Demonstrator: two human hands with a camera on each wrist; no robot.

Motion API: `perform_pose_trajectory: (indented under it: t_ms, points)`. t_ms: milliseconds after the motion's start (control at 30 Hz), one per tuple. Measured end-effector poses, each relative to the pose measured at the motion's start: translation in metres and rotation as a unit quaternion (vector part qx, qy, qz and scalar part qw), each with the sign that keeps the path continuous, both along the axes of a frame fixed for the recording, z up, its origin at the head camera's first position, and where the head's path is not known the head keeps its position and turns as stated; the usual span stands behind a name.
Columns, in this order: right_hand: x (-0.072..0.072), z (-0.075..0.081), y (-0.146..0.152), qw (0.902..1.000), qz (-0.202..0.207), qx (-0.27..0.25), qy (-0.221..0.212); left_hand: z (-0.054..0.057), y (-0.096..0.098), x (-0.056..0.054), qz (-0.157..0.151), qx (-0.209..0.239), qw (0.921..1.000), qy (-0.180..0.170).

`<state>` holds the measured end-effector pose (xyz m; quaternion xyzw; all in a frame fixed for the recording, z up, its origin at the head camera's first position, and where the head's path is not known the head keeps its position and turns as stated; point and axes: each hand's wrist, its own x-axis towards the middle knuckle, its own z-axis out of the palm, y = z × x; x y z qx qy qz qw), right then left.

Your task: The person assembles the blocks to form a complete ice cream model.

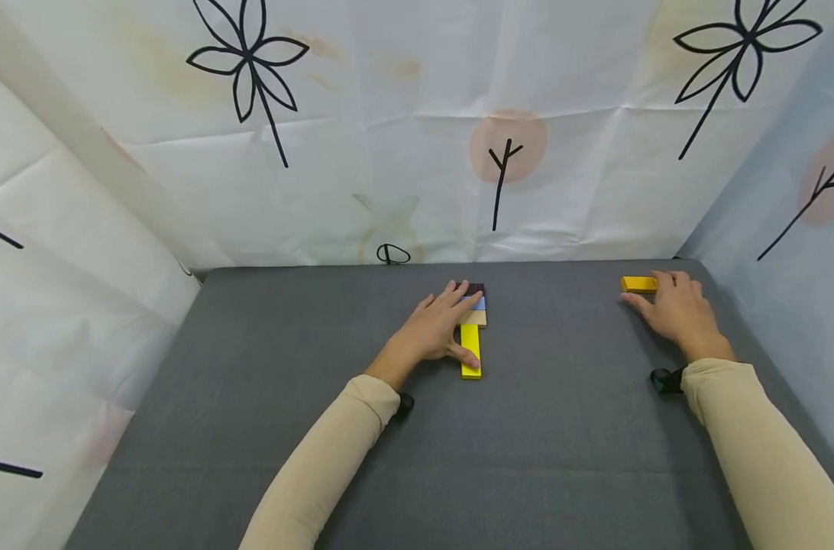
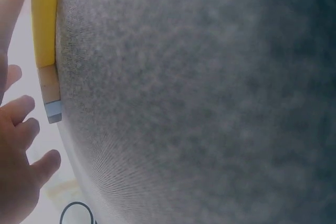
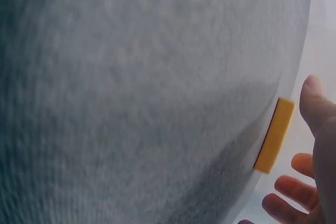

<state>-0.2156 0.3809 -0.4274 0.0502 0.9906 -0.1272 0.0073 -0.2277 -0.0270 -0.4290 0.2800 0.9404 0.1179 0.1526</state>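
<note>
My left hand (image 1: 432, 330) spreads its fingers over a group of flat wooden blocks near the table's middle. A bright yellow block (image 1: 470, 351) points toward me, the thumb at its near end. Beyond it, set crosswise, lie a beige block (image 1: 481, 319), a light blue block (image 1: 480, 303) and a dark brown block (image 1: 476, 289), partly under the fingers. Whether the fingers touch them I cannot tell. At the far right, my right hand (image 1: 680, 312) reaches with parted thumb and fingers at an orange-yellow block (image 3: 274, 136), whose right end it hides in the head view.
The blocks lie on a grey cloth-covered table (image 1: 266, 397). White fabric with drawn flowers (image 1: 389, 153) hangs behind the far edge, and more fabric hangs at the left (image 1: 66, 290) and right (image 1: 788, 252). Dark wrist cameras sit under both cuffs.
</note>
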Motion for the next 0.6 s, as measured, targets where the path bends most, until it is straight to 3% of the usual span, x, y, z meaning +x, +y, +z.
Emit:
perform_pose_trajectory:
  t_ms: [233,600]
  points:
    - [0.000,0.001,0.011,0.9998,-0.002,-0.017,-0.010,0.000,0.000,0.001,0.005,-0.013,0.9998,-0.014]
    - [0.000,-0.004,0.013,0.9989,0.008,-0.024,0.040,-0.002,0.002,0.000,0.016,-0.024,0.9995,-0.010]
